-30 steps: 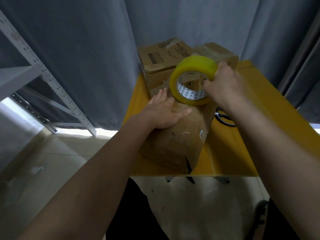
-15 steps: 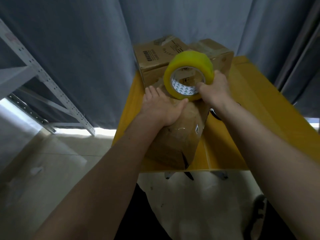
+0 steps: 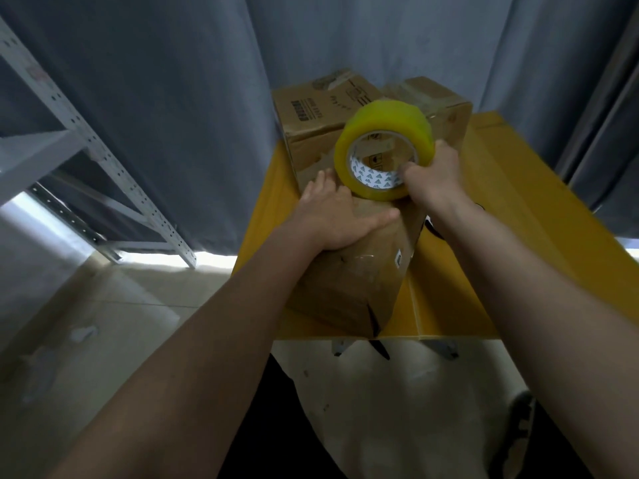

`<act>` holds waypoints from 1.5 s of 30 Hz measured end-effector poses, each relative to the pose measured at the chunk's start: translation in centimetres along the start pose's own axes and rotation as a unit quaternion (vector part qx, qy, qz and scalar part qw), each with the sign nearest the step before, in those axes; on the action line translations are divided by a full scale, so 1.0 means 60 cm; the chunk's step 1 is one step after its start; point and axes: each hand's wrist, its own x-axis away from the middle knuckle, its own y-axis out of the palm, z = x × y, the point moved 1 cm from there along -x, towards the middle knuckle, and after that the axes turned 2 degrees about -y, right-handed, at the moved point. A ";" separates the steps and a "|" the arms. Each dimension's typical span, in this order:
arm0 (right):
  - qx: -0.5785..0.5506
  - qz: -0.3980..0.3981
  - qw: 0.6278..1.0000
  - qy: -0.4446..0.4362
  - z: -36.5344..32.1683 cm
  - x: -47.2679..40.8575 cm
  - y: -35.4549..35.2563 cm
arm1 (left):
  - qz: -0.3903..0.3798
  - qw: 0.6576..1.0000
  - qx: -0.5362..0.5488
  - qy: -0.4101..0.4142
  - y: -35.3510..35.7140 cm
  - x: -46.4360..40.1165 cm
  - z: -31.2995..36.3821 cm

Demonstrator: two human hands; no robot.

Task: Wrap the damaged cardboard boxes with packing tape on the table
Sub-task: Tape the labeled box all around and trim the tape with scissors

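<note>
Here my left hand [image 3: 332, 216] lies flat, fingers straight and together, pressing on top of the near cardboard box [image 3: 349, 281], which sits on the yellow bench [image 3: 501, 271] at the centre of the frame, close to its near edge. My right hand [image 3: 432, 174] grips the yellow tape roll [image 3: 383, 150], thumb hooked inside the core and the other fingers curled round its outer rim; the roll stands on edge at the far end of that box. Behind it, two more cardboard boxes [image 3: 318, 112] stand at the back of the bench against the grey curtain [image 3: 173, 98]. A metal shelf frame [image 3: 86, 146] fills the left of the frame.
</note>
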 end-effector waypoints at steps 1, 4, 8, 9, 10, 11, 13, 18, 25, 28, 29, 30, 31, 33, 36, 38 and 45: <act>-0.005 0.001 1.000 0.001 0.000 0.001 -0.001 | -0.011 1.000 0.004 -0.002 0.001 0.005 -0.001; -0.008 -0.002 1.000 0.001 -0.001 0.000 0.001 | -0.050 0.998 0.018 -0.028 -0.006 0.009 0.002; -0.004 -0.010 1.000 0.016 -0.012 -0.002 -0.013 | -0.089 0.994 -0.008 -0.057 -0.012 0.007 0.022; -0.003 -0.003 1.000 0.017 -0.011 -0.002 -0.020 | -0.086 0.994 -0.013 -0.060 -0.011 0.007 0.026; -0.005 0.007 1.000 0.016 -0.009 -0.001 -0.028 | -0.078 0.995 -0.016 -0.062 -0.009 0.007 0.029; -0.012 0.017 1.000 0.016 -0.005 0.000 -0.037 | -0.068 0.996 -0.015 -0.064 -0.007 0.007 0.031; -0.032 0.030 0.999 0.023 0.005 0.002 -0.053 | -0.049 0.997 -0.010 -0.064 -0.005 0.007 0.032; -0.033 0.022 0.999 0.022 0.020 0.011 -0.080 | -0.040 0.997 -0.007 -0.062 -0.003 0.011 0.036; -0.018 0.015 0.999 0.039 0.033 0.028 -0.119 | -0.017 0.998 0.017 -0.057 0.001 0.012 0.033; -0.004 0.006 0.999 0.033 0.030 0.031 -0.125 | -0.012 0.998 0.031 -0.053 0.000 0.013 0.030; 0.001 0.006 0.999 0.033 0.031 0.032 -0.127 | -0.015 0.998 0.028 -0.052 0.000 0.013 0.030; 0.006 0.004 0.999 0.033 0.033 0.033 -0.129 | -0.017 0.998 0.024 -0.053 -0.001 0.013 0.030; 0.011 0.000 0.999 0.031 0.037 0.035 -0.130 | -0.019 0.998 0.021 -0.054 -0.001 0.013 0.030; 0.023 -0.003 0.999 0.032 0.047 0.038 -0.131 | -0.022 0.998 0.016 -0.054 -0.002 0.012 0.031; 0.028 -0.001 0.999 0.037 0.057 0.042 -0.134 | -0.025 0.998 0.013 -0.054 -0.002 0.013 0.031; 0.042 -0.005 0.999 0.033 0.058 0.047 -0.136 | -0.024 0.998 0.007 -0.051 -0.001 0.016 0.032; 0.104 -0.014 0.994 0.027 0.056 0.057 -0.144 | -0.003 1.000 -0.022 -0.007 -0.001 0.026 0.043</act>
